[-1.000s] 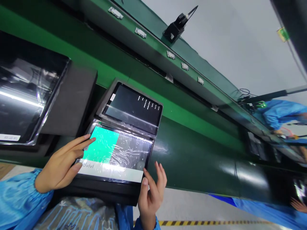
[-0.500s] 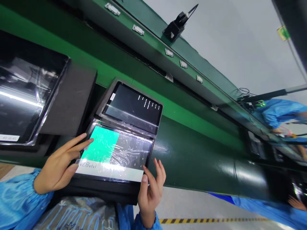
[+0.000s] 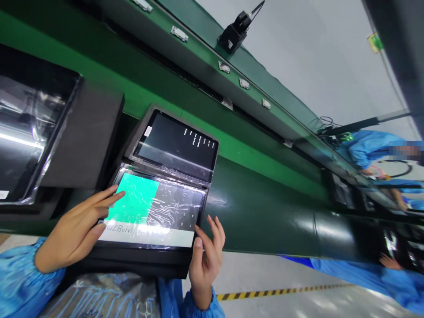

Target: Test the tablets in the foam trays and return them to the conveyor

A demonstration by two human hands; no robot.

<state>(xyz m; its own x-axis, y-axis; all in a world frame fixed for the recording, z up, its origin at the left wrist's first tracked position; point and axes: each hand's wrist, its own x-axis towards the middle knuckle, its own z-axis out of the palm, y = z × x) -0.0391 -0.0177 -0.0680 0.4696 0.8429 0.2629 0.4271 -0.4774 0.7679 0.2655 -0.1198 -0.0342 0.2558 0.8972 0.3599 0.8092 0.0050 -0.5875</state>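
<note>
A tablet [image 3: 155, 210] wrapped in shiny plastic lies on a black tray [image 3: 139, 260] at the edge of the green belt [image 3: 265, 207]. Its screen shows a bright green patch. The left hand [image 3: 74, 232] lies flat and open on the tablet's left side, fingers touching the screen. The right hand [image 3: 205, 260] is open too, its fingertips at the tablet's right corner. Another tablet [image 3: 175, 148] sits just behind.

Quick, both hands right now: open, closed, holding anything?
Left hand: open, fingers resting on the film-wrapped tablet.
Right hand: open, fingertips at the tablet's right corner.
</note>
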